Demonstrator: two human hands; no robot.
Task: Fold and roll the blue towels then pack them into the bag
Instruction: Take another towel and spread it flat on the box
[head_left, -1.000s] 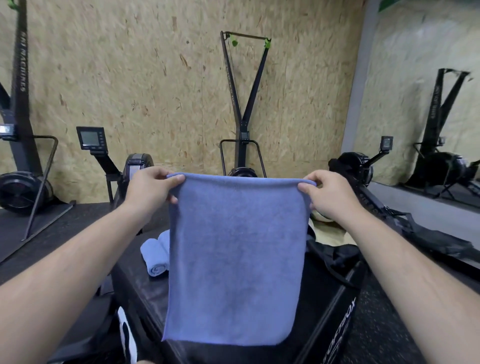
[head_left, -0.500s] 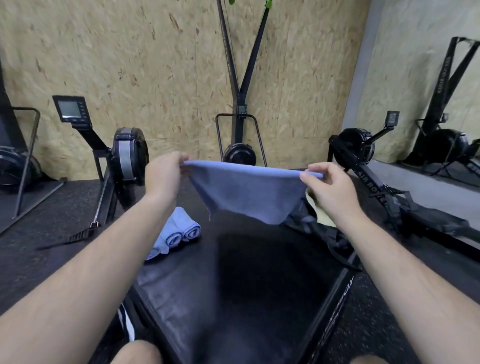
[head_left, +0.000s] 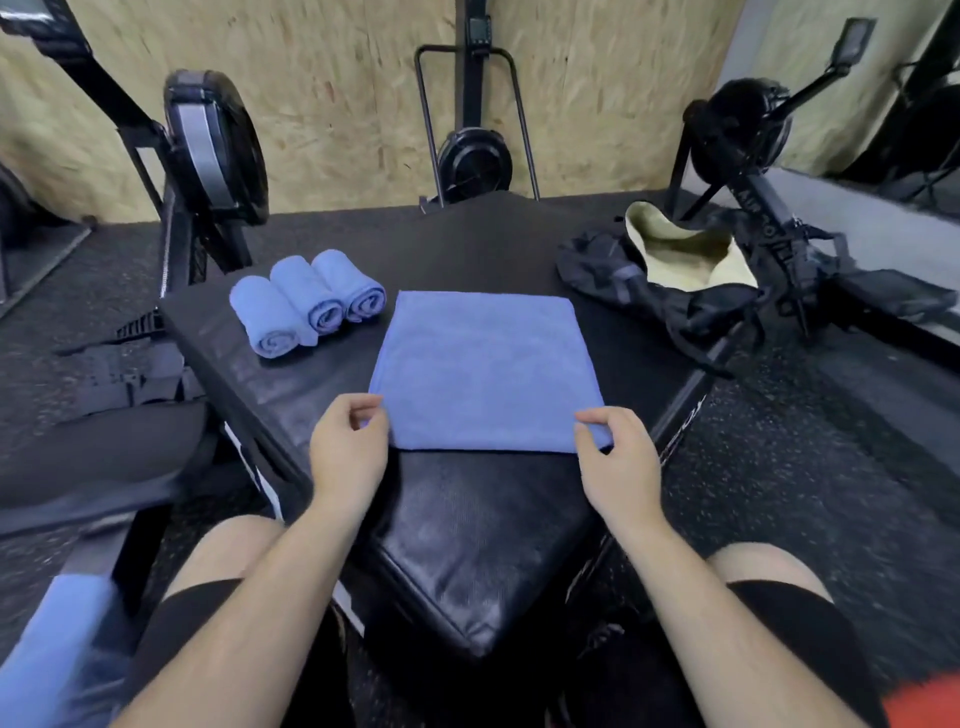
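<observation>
**Left hand (head_left: 349, 452) and right hand (head_left: 618, 462) pinch the blue towel (head_left: 485, 369) by its near corners**

From my seat I see the left hand's thumb and forefinger closed on the towel's near-left corner. The right hand grips the near-right corner the same way, with a bit of blue hem showing past its knuckles. Both wrists are straight, backs of the hands up. The bare forearms run in from the bottom of the view, roughly level with each other, over bare knees in black shorts.

The towel lies flat as a soft, nappy rectangle, a little narrower at its far edge, without wrinkles. It rests on a black padded box (head_left: 467, 545) with a grained, slightly glossy, leather-like top.

On the box to the far left of the towel, three rolled towels (head_left: 306, 306) of the same blue pile lie side by side and touching, their spiral ends turned toward me. At the far right corner sits the bag (head_left: 660, 275), limp black fabric with straps, its mouth open on a pale cream lining.

A blurred blue cloth (head_left: 52, 649) shows at the lower left. Black rowing machines (head_left: 218, 145) stand on speckled rubber floor (head_left: 779, 467) before a chipboard wall (head_left: 337, 93).
</observation>
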